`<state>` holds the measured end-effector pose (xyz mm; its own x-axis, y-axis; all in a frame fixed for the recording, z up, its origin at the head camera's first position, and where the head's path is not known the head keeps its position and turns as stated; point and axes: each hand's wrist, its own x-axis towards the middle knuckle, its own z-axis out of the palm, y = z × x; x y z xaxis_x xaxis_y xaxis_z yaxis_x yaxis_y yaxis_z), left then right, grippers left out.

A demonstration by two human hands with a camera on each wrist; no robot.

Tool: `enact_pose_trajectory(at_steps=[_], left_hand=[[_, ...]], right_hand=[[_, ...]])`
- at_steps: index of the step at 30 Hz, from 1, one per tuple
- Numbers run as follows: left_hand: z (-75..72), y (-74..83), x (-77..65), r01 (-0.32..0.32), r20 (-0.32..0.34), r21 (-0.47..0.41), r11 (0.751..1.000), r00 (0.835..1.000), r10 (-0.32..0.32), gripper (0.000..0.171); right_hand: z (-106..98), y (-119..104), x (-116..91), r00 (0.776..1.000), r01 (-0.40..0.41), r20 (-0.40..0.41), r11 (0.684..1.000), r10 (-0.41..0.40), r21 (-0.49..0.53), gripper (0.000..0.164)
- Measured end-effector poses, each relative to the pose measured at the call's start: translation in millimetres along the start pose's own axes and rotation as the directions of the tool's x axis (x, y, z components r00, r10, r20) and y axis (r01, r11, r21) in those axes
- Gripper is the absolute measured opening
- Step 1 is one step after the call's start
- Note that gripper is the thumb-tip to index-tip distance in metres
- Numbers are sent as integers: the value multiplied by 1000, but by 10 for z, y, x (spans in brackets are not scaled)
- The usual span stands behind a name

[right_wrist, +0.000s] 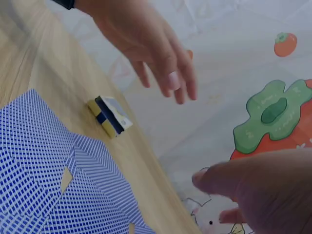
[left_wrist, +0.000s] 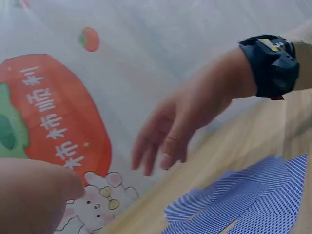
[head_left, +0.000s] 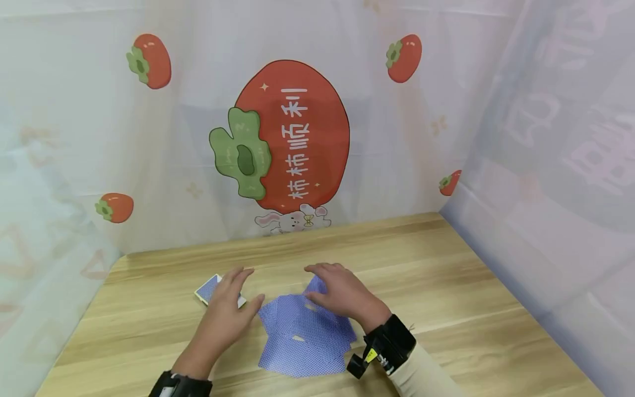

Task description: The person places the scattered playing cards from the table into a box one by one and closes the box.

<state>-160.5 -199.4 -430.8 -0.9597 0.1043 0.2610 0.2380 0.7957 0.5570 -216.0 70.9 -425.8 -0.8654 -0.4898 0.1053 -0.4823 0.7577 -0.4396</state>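
Blue-and-white patterned playing cards point(head_left: 302, 353) lie face down on the wooden table, overlapping in a spread with small gaps of wood between them. Over the spread's far right part, my right hand point(head_left: 344, 295) hovers with loosely bent fingers and nothing in its grasp. Left of the cards is my left hand point(head_left: 228, 314), fingers apart and holding nothing. In the head view it partly covers a small card box point(head_left: 207, 288). The right wrist view shows that box point(right_wrist: 107, 117) with yellow and dark sides, apart from the left hand point(right_wrist: 151, 48) above it.
The wooden table point(head_left: 446, 309) meets a white cloth backdrop point(head_left: 387, 154) printed with red persimmons. Cloth also hangs along the left and right sides. Black camera straps point(head_left: 392, 342) sit on both wrists.
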Motion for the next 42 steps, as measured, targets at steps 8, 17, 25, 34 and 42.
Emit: enact_pose_trajectory(at_steps=[8, 17, 25, 34, 42], left_hand=[[-90, -505, -124, 159, 39, 29, 987, 986, -160, 68], [-40, -861, -192, 315, 136, 72, 946, 937, -322, 97], [-12, -977, -178, 326, 122, 66, 943, 935, -332, 98], [0, -1024, -145, 371, 85, -18, 928, 926, -368, 92], [-83, -917, -108, 463, 110, -183, 867, 886, -450, 95]], right_hand=[[-6, -16, -79, 970, -151, 182, 986, 160, -66, 54], [73, 26, -105, 950, -187, 236, 977, 207, -104, 64], [70, -3, -100, 959, -154, 218, 978, 182, -141, 75], [96, -22, -108, 948, -127, 268, 977, 171, -173, 88], [159, -30, -113, 948, -108, 274, 974, 160, -198, 86]])
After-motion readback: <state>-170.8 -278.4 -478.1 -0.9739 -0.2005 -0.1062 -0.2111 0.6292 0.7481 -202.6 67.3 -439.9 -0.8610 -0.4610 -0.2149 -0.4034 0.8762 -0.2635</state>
